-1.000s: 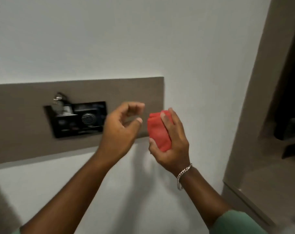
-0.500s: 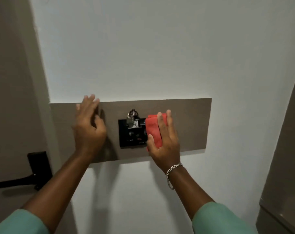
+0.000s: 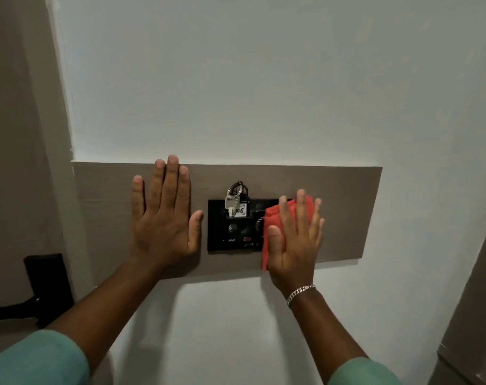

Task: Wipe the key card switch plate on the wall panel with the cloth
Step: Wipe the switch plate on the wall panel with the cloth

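Switch plate right edge hidden under cloth pressed by flat right hand.

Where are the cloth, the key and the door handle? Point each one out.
cloth [image 3: 273,218]: head view, on the red fold left of the right hand.
key [image 3: 232,203]: head view, on the silver bow.
door handle [image 3: 11,311]: head view, on the black lever.
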